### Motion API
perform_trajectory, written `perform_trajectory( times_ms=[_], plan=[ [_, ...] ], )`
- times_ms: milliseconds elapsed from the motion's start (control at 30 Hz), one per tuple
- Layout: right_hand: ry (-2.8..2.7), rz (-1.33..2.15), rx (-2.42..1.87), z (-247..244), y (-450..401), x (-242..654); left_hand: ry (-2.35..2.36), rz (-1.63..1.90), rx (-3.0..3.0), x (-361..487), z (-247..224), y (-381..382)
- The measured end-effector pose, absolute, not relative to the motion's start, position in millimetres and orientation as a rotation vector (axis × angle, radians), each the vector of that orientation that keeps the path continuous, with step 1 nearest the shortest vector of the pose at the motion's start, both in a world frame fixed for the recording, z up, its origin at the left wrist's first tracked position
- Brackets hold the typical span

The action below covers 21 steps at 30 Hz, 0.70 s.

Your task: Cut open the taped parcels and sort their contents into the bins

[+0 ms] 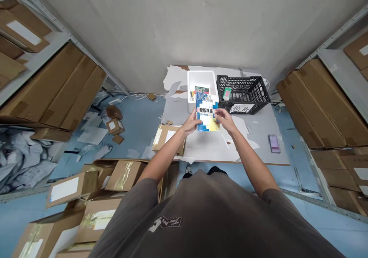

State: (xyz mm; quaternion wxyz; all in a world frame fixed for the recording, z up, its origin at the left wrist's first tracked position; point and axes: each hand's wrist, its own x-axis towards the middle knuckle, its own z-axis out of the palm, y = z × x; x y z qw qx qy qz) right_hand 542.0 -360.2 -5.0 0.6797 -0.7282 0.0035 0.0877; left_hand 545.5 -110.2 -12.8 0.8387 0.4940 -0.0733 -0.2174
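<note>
A blue, white and yellow book [206,116] with Chinese print is held up over the table, cover facing me. My left hand [191,124] grips its left edge, thumb on the cover. On the right edge, my right hand [225,120] holds it with fingers on the front. Just behind the book stands a white bin [202,75], with other books [201,89] partly visible inside. Beside that bin is a black plastic crate [243,108] with a white handwritten label, and a green and pink item [227,93] lies in it.
A cardboard box [165,135] sits at the table's left edge, and a pixelated purple item [274,144] at its right. More boxes [94,216] are piled at lower left. Shelves with cartons [324,101] flank both sides. A wall is behind the table [258,135].
</note>
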Motion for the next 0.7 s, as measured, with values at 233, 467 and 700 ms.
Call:
perform_trajectory(
  times_ms=[233,467,700],
  plan=[
    [0.188,0.368,-1.275,-19.2,-393.0,601.7,-0.178,-0.572,0.984,621.3,-25.9,-93.9],
    [0.14,0.419,-1.228,-29.3,-415.3,742.0,-0.061,-0.507,1.18,745.8,-36.8,-95.1],
    [0.161,0.411,-1.366,-46.6,-419.1,845.3,0.166,-0.353,1.438,835.1,-38.7,-95.2]
  ],
)
